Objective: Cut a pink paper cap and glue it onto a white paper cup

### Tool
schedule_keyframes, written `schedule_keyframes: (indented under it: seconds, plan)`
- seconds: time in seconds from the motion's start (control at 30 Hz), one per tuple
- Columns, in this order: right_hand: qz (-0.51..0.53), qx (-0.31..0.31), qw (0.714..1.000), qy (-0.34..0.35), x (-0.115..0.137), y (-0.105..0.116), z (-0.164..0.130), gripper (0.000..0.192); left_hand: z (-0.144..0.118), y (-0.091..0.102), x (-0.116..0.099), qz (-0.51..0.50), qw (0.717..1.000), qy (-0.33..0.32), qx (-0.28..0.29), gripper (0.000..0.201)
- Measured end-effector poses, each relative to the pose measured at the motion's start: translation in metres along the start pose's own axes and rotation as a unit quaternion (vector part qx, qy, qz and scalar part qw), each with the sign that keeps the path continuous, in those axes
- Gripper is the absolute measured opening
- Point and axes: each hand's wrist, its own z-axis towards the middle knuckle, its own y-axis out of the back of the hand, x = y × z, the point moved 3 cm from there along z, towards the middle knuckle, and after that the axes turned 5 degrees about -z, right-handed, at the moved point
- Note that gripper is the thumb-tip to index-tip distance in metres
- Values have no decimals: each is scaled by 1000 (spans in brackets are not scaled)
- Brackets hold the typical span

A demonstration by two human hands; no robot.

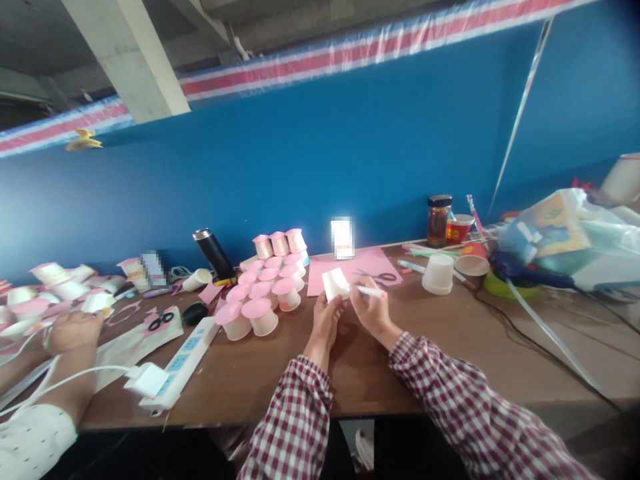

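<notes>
Centrally, left hand (pixel 327 319) gripping white paper cup (pixel 335 283), right hand (pixel 371 308) pinching pen (pixel 371 291) against it

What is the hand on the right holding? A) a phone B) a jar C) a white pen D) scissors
C: the right hand grips a thin white pen, its tip against the white paper cup held in the left hand; the scissors lie untouched on the pink paper behind.
</notes>
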Motion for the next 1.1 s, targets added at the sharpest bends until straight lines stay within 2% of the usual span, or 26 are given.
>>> schedule_keyframes:
  seconds: [0.37,1.1]
  plan:
    - [6,46,999,15,4,-4,-4,14,-2,-4,-4,-4,1000,-1,1,30]
    - [-4,49,999,2,3,-3,-3,19,-2,-4,-4,13,1000,2,-6,36]
